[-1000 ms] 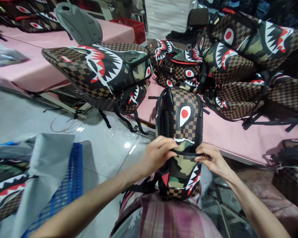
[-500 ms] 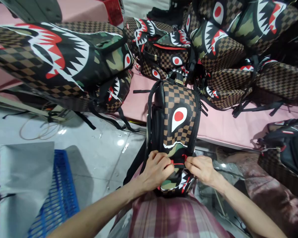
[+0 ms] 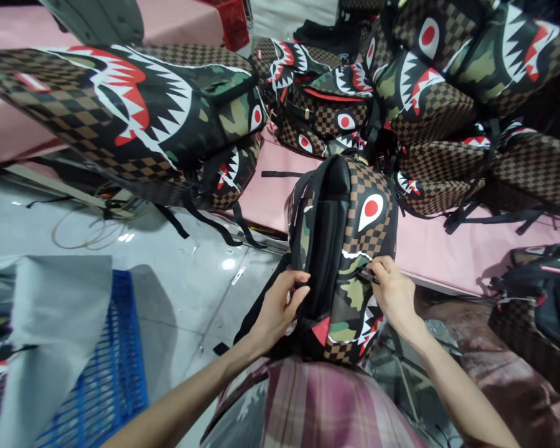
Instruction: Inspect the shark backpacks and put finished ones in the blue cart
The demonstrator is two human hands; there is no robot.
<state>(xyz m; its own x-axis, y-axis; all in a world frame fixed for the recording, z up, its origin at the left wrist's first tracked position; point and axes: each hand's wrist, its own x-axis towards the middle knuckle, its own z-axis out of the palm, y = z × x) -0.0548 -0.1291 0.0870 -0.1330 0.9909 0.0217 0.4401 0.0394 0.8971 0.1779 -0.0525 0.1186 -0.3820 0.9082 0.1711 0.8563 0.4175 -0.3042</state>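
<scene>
1 pinched right hand (image 3: 396, 294) on backpack (image 3: 348, 292)

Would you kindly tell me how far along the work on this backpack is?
Apparently done: the front pocket looks mostly shut, its mouth lying nearly flat. In hand: the right hand pinches the backpack at that pocket's upper edge, while the left hand is beside the dark side opening. Seemingly left: that opening gapes. Whether the other backpacks are finished, I cannot tell.
</scene>
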